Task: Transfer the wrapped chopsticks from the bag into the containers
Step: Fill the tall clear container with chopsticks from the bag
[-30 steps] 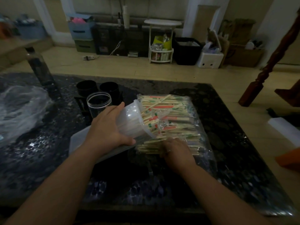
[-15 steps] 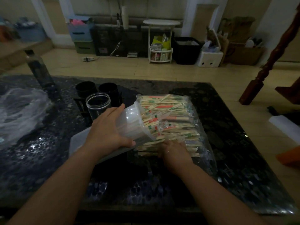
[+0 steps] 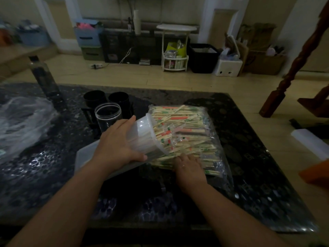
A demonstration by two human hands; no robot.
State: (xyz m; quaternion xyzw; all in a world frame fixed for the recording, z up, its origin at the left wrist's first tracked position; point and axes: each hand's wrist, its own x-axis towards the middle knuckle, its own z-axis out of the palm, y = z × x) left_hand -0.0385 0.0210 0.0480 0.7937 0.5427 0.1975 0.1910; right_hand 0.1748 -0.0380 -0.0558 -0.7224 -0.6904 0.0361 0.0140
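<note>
A clear plastic bag (image 3: 211,122) full of wrapped chopsticks (image 3: 181,120) lies on the dark table (image 3: 249,166). My left hand (image 3: 118,145) grips a translucent white container (image 3: 145,138), tilted on its side with its mouth against the bag; chopsticks show inside its rim. My right hand (image 3: 189,166) lies on the near end of the chopstick pile, fingers reaching into the sticks; whether they grip any is hidden.
A clear jar (image 3: 108,115) and two black cups (image 3: 94,98) (image 3: 119,99) stand behind my left hand. A white lid or tray (image 3: 85,157) lies under the container. Crumpled clear plastic (image 3: 21,122) sits at the left, a dark bottle (image 3: 43,77) behind it.
My right hand has shifted slightly forward into the near end of the chopsticks. The container in my left hand has barely moved.
</note>
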